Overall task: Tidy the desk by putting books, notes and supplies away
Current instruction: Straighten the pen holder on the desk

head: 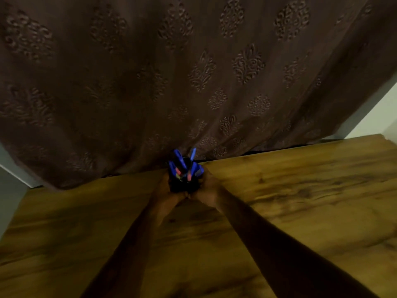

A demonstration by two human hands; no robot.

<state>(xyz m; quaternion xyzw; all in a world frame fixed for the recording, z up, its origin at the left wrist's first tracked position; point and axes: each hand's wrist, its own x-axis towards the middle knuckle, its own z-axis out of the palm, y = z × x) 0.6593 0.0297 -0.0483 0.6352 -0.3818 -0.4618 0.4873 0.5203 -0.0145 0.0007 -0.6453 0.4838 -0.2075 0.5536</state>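
A dark pen holder (182,186) stands at the far edge of the wooden desk (300,190), right against the curtain. Several blue pens (194,167) and a pink-tipped one stick out of its top. My left hand (164,193) wraps the holder's left side and my right hand (209,190) wraps its right side, both arms stretched forward. The frame is blurred, so the holder's lower part is hard to make out between my fingers.
A brown patterned curtain (193,72) hangs behind the desk and fills the upper view. Grey wall shows at the far left (10,190) and a pale wall at the upper right (378,112). Bare wood lies on both sides of my arms.
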